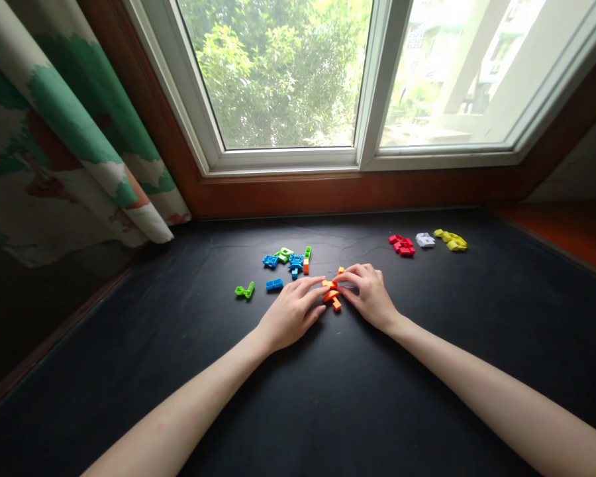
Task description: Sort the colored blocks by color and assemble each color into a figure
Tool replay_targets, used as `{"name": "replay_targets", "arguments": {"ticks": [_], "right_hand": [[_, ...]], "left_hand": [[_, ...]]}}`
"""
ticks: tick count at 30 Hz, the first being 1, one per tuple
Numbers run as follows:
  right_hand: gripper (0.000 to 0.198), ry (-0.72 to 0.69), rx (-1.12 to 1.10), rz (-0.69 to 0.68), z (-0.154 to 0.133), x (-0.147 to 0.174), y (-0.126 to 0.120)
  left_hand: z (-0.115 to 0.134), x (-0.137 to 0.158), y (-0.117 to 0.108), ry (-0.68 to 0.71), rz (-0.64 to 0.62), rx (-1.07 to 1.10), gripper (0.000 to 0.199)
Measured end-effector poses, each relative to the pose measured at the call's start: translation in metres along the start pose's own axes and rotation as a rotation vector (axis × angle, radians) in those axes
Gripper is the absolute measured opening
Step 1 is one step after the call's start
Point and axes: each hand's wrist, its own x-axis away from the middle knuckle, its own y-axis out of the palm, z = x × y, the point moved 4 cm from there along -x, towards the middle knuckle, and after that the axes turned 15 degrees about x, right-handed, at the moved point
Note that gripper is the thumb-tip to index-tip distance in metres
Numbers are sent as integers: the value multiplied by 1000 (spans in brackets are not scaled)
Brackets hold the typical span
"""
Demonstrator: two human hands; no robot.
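A small cluster of orange toy building pieces [330, 296] lies on the black tabletop [298, 397] between my two hands. From the left side, my left hand [295, 309] reaches in with fingers stretched and apart, the tips at the edge of the cluster. Opposite it, my right hand [367, 291] has its index finger and thumb apart against the orange pieces. Part of the cluster is hidden by the fingers. One orange piece [341, 270] sits just beyond the right fingertips.
Past my left hand lie blue pieces [296, 262], green pieces [284, 254] and an orange piece [306, 266]. A blue piece [275, 284] and a green piece [245, 290] are farther left. Red [402, 245], white [425, 240] and yellow pieces [451, 240] sit back right, below the window [288, 161].
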Motion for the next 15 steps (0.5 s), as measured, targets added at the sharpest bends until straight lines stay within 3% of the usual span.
{"name": "replay_targets", "arguments": {"ticks": [6, 15], "right_hand": [[16, -17, 13, -6, 2, 0, 3], [24, -29, -6, 0, -2, -1, 0]], "left_hand": [[-2, 0, 3, -51, -30, -18, 39], [-13, -4, -15, -96, 145, -281, 31]]}}
